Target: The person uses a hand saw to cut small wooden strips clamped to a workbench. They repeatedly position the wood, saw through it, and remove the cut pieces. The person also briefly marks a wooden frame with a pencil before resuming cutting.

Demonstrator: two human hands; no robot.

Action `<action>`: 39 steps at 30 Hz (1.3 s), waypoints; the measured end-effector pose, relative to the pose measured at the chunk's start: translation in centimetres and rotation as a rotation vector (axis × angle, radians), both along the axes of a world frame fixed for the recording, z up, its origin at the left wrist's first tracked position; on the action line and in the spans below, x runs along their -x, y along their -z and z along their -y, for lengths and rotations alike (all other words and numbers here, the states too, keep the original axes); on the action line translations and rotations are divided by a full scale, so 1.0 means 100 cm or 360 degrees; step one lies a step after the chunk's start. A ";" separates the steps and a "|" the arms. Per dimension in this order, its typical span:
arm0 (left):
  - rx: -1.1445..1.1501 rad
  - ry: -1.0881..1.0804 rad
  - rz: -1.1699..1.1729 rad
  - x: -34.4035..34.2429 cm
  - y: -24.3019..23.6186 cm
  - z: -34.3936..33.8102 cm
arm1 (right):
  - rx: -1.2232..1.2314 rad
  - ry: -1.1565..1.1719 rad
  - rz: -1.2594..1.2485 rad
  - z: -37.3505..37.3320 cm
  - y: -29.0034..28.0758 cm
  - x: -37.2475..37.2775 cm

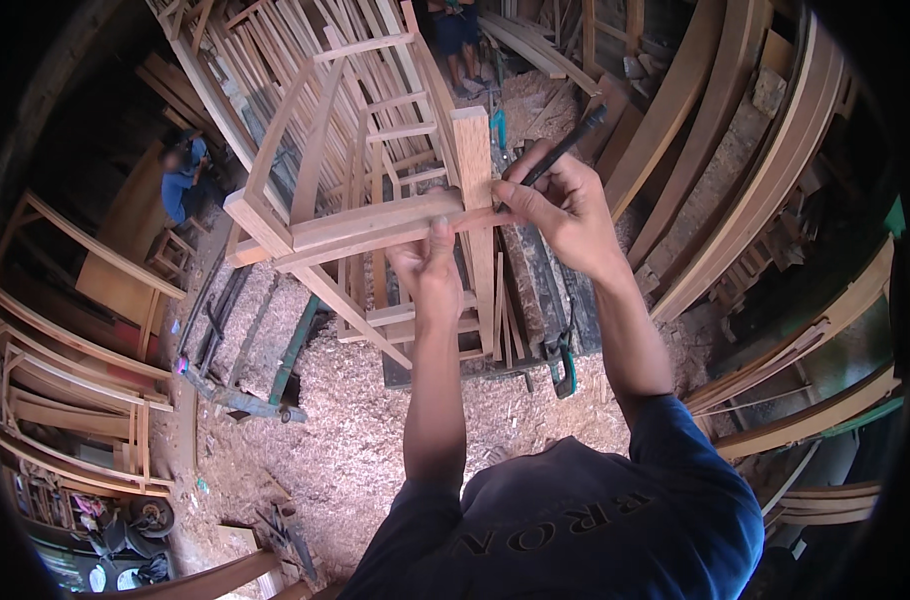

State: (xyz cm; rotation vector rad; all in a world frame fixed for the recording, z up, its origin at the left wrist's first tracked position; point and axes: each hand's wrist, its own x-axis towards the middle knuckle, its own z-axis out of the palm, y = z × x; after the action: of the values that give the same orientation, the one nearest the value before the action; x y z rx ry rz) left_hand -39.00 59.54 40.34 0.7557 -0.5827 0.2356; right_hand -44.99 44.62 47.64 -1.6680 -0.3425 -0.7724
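1. The left hand [430,268] reaches straight up from the lower edge, forearm nearly vertical, at the middle of the view.
2. Its fingers are clamped on the lower edge of a horizontal rail of a wooden chair frame [375,215], thumb pressed up against the rail's face.
3. The right hand [560,205] comes in from the lower right, wrist bent toward the left.
4. Its fingers are closed around a black pen-like tool [565,148], whose upper end slants up and to the right; the fingertips rest where the rail meets an upright post.
5. The chair frame stands directly in front of both hands, its unfinished pale slats rising away above them.
6. Below lies a floor covered in wood shavings [355,420].
7. Curved wooden planks [755,170] lean at the right.
8. A seated person in blue [183,178] is at the far left.
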 end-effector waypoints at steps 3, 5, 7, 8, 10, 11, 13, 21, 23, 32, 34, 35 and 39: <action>0.0025 -0.0002 -0.0042 0.000 0.000 0.001 | -0.0603 -0.0132 0.0444 -0.001 0.011 0.001; -0.0026 -0.0031 -0.0023 0.000 0.001 0.002 | -0.0612 0.0063 0.0542 0.003 0.016 0.005; 0.0041 -0.0041 0.0008 0.000 0.001 0.003 | -0.0167 0.0293 0.0456 0.008 0.018 0.012; 0.0050 -0.0040 -0.0016 0.000 0.001 0.004 | 0.0127 0.0392 0.0349 0.011 0.018 0.016; 0.0113 -0.0059 0.0005 0.001 0.001 0.006 | 0.0440 0.0370 -0.0022 0.016 0.019 0.020; 0.0110 -0.0101 -0.0068 0.003 0.002 0.006 | 0.0496 0.0296 0.0007 0.018 0.020 0.022; -0.0001 -0.0171 -0.0002 0.011 0.007 0.005 | 0.0440 0.0229 0.0107 0.023 0.027 0.025; -0.0780 -0.1288 0.0532 0.164 0.103 -0.002 | 0.0121 -0.0111 0.0064 0.136 0.110 0.128; -0.1094 -0.1258 0.0706 0.212 0.118 0.013 | 0.0067 -0.0103 -0.0173 0.186 0.136 0.174; -0.2078 0.0243 0.0358 0.262 0.128 0.261 | -0.0429 -0.0213 -0.0918 0.374 0.225 0.312; -0.2206 0.0843 0.0166 0.256 0.140 0.301 | -0.0369 -0.0086 -0.0898 0.402 0.236 0.318; -0.2093 0.0863 0.0151 0.259 0.149 0.317 | -0.0496 0.0000 -0.0985 0.415 0.241 0.320; -0.2482 0.0644 0.0229 0.243 0.199 0.356 | -0.0785 0.0359 -0.1059 0.460 0.281 0.307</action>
State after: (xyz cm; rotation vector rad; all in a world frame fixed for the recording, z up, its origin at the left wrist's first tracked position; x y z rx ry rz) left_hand -63.33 23.92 20.47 2.0836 -1.0179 -0.6534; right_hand -75.64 -1.40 19.53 -1.3997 0.4758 -0.3773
